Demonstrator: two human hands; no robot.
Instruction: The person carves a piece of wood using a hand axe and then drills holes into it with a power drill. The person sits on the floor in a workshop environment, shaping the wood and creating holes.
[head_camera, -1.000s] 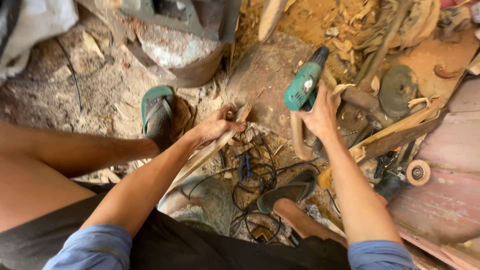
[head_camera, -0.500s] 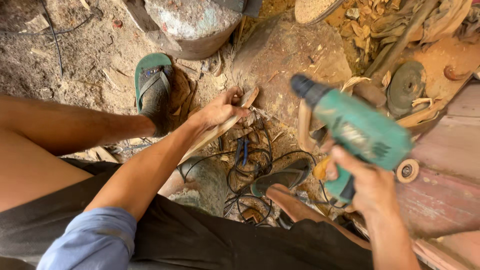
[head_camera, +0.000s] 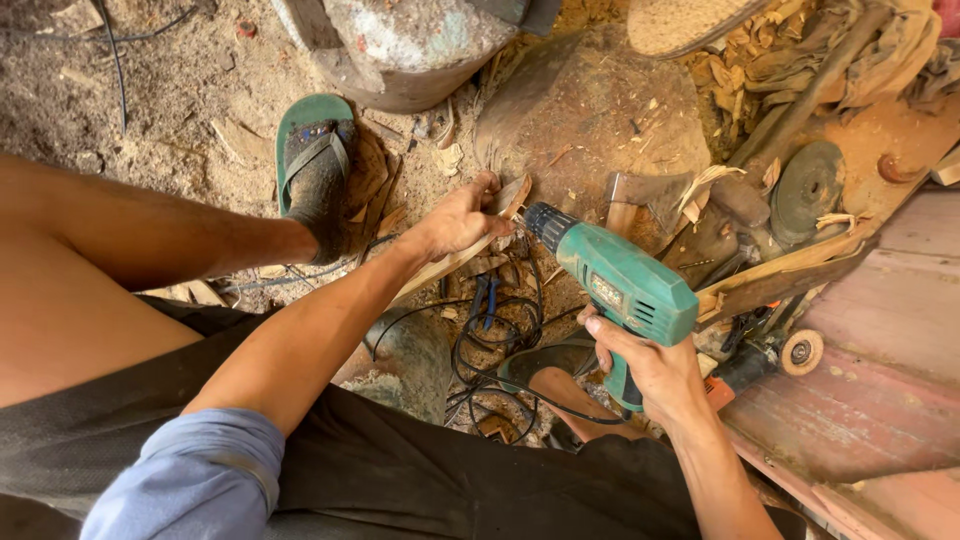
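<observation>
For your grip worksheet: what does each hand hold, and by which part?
Right hand: green electric drill, by its handle. Left hand: thin wooden strip, near its upper end.

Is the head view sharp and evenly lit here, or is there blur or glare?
Head view: the green drill and right hand are sharp; the left hand on the wood strip too; soft daylight, brighter at the top, no glare; edges bend slightly.

Just 1 head cam, aimed steeply down past the lap at the dirt floor (head_camera: 130, 120), pretty close, both hands fully in frame.
</observation>
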